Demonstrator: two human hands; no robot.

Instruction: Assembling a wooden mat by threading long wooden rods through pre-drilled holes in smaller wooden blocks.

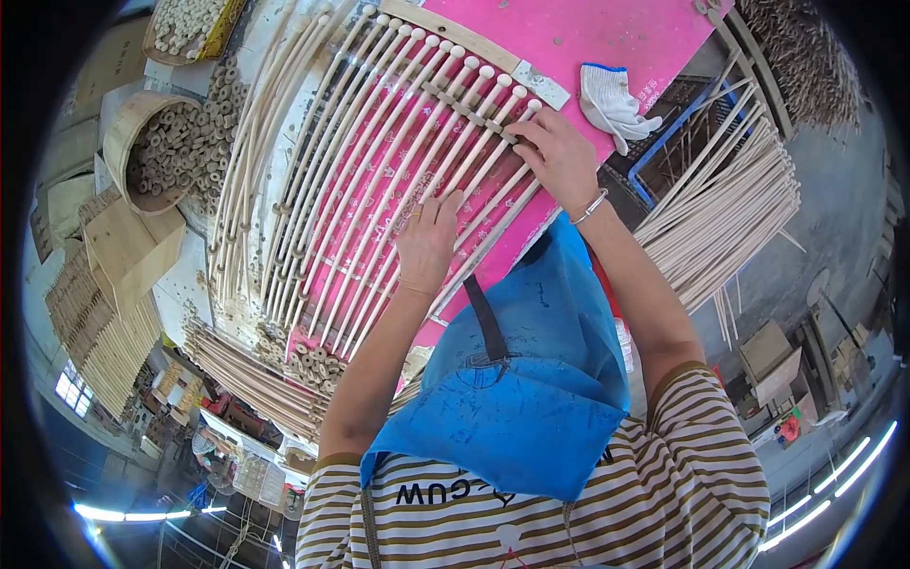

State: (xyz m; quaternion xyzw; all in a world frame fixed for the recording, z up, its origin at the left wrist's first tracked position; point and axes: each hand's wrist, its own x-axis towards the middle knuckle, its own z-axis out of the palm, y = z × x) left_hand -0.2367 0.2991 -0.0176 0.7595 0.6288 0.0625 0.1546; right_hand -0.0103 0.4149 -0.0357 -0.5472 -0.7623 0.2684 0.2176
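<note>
A row of pale wooden rods (379, 152) with round ball ends lies side by side on a pink surface. Small tan wooden rings (464, 109) form a crosswise line on several rods near the ball ends. At the right end of this line, my right hand (553, 152) has its fingertips closed on one wooden ring. My left hand (428, 237) is lower down the row, fingers bent together round a rod; the fingertips partly hide what they grip. A curved wooden strip (464, 33) runs along the ball ends.
A tipped round tub (123, 133) spills wooden rings at the left. A box of wooden balls (194, 27) stands at the far left. At the right are a white work glove (611, 104), a blue-edged crate (649, 156) and a stack of plain rods (730, 213). My blue apron (521, 379) hangs against the near edge.
</note>
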